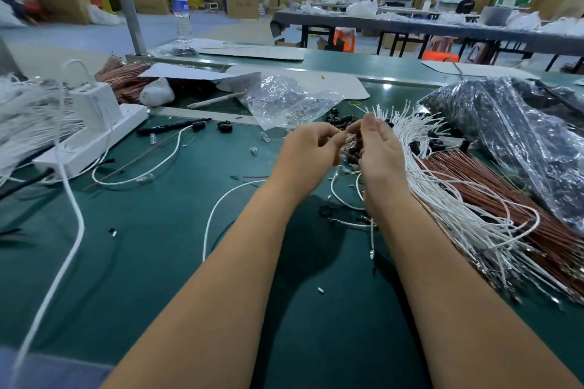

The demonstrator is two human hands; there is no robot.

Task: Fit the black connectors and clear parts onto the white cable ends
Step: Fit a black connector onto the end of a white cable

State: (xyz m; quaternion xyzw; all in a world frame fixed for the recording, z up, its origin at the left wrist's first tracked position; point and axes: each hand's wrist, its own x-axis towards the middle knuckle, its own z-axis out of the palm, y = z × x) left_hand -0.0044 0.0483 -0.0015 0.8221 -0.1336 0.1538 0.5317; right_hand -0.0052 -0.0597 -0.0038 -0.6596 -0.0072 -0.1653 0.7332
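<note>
Cardboard cartons stacked along the far wall and rows of long benches frame a green work mat (164,262) where a person assembles cable ends by hand. Both hands meet above the middle of the mat: the left hand (311,148) has its fingers curled, pinching something small at the fingertips, while the right hand (377,148) stands edge-on, palm turned toward the left, fingers only loosely bent round a cluster of black connectors (354,148).

The bundle of white cables (442,199) lies just to the right of the right hand, its long axis running from the near right toward the far centre, with the stripped ends (407,112) fanned out just beyond the fingertips — so the right hand is plainly the nearer one for drawing the next cable. Brown wires (505,199) lie beside the bundle, farther right. A crumpled clear bag (284,101) sits beyond the hands, and a few loose clear parts (252,151) dot the mat to the left of the left hand.

What the left fingertips hold — a clear part, a cable tip, or both — is too small and too shaded to name. Whether a cable is already seated in a connector cannot be told; the palms hide the joint. A white power strip (91,139) rests at the far left.
</note>
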